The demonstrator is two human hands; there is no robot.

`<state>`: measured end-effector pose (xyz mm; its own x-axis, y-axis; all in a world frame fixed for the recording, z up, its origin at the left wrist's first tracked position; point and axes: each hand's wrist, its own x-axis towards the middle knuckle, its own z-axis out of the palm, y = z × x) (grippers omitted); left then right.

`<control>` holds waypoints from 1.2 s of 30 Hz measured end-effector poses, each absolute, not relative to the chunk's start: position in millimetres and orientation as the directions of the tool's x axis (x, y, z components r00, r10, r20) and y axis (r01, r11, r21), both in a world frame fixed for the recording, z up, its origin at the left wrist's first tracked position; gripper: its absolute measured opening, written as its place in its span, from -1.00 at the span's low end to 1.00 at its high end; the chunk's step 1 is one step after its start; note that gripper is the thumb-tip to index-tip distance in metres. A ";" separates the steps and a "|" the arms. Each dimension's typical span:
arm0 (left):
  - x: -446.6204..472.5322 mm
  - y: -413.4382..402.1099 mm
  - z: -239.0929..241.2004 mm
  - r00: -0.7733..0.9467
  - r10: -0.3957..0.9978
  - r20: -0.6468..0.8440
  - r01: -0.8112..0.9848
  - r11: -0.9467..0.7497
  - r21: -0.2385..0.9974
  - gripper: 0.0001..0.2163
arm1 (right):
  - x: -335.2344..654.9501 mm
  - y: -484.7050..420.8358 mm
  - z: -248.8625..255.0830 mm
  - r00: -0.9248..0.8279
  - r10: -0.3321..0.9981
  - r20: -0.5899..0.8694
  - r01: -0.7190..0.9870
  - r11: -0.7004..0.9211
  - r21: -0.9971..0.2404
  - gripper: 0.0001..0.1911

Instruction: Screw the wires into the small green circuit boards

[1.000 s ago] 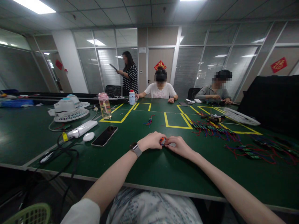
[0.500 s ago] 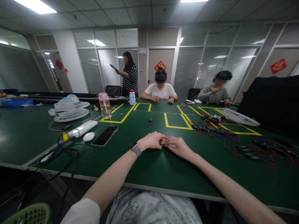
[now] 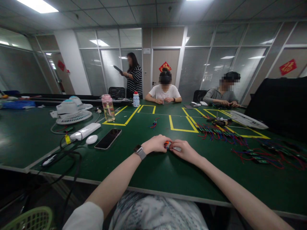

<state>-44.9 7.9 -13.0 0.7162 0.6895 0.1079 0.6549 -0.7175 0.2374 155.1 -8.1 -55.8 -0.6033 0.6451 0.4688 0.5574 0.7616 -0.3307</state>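
Note:
My left hand (image 3: 156,144) is closed around a small orange thing (image 3: 167,144), mostly hidden by the fingers; its kind cannot be made out. Meeting it from the right, my right hand (image 3: 184,150) has its fingers pinched at the same spot. Under those fingers shows a small pale grey piece (image 3: 177,149), too covered to name. Both hands rest low over the green table (image 3: 153,172), fingertips almost touching. Beyond them lies a small wired circuit board (image 3: 154,122) with red and blue leads.
On the left are a phone (image 3: 108,139), a white oval case (image 3: 91,139), a power strip (image 3: 86,131), fans (image 3: 74,117) and a pink-lidded bottle (image 3: 108,108). Several wired boards (image 3: 220,133) lie right, by a keyboard (image 3: 248,120). Two people (image 3: 165,91) sit opposite; another stands.
My hands keep almost the same place and grip. Opposite, the seated person's hands have come together; the person at the right has lowered a raised hand to the table.

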 end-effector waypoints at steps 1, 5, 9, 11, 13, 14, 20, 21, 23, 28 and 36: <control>-44.7 8.1 -13.3 0.715 0.691 0.106 0.656 -0.716 0.239 -0.48 | 155.0 -7.3 -56.2 -0.601 0.650 0.465 0.561 0.757 -0.335 -0.84; -44.4 7.5 -13.1 0.713 0.694 0.098 0.660 -0.712 0.241 -0.49 | 154.3 -3.4 -59.6 -0.583 0.675 0.453 0.554 0.738 -0.386 -0.86; -44.3 5.0 -11.2 0.708 0.700 0.097 0.669 -0.708 0.226 -0.53 | 152.4 -4.4 -60.2 -0.568 0.672 0.475 0.554 0.740 -0.382 -0.85; -43.8 3.7 -10.2 0.707 0.700 0.097 0.673 -0.709 0.211 -0.54 | 151.8 -6.1 -59.3 -0.564 0.673 0.479 0.556 0.738 -0.382 -0.85; -43.3 2.5 -9.3 0.711 0.696 0.096 0.672 -0.714 0.196 -0.55 | 151.8 -6.9 -58.5 -0.541 0.698 0.469 0.567 0.715 -0.410 -0.85; -43.0 1.9 -8.9 0.715 0.693 0.096 0.670 -0.718 0.191 -0.55 | 152.0 -6.9 -58.3 -0.523 0.718 0.460 0.576 0.695 -0.430 -0.85; -43.8 2.2 -9.0 0.719 0.689 0.087 0.661 -0.718 0.218 -0.50 | 153.8 -2.5 -59.0 -0.410 0.810 0.419 0.585 0.586 -0.560 -0.86; -44.6 3.3 -9.4 0.716 0.693 0.087 0.662 -0.713 0.232 -0.48 | 154.7 -1.2 -59.1 -0.386 0.824 0.414 0.587 0.566 -0.579 -0.86; -47.1 6.6 -10.0 0.713 0.694 0.099 0.654 -0.709 0.265 -0.44 | 157.5 2.2 -59.0 -0.343 0.851 0.397 0.597 0.524 -0.608 -0.85; -56.0 17.2 -8.3 0.690 0.692 0.210 0.616 -0.715 0.331 -0.37 | 170.3 11.4 -57.9 -0.261 0.895 0.361 0.635 0.441 -0.635 -0.82; -68.5 18.5 5.1 0.556 0.818 0.147 0.727 -0.564 0.391 -0.68 | 188.0 20.1 -56.1 -0.253 0.892 0.374 0.754 0.424 -0.502 -0.83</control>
<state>-68.5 18.5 5.1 0.5555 0.8184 0.1471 0.7274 -0.5640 0.3909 188.0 20.1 -56.1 -0.2529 0.8924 0.3737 0.7538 0.4239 -0.5021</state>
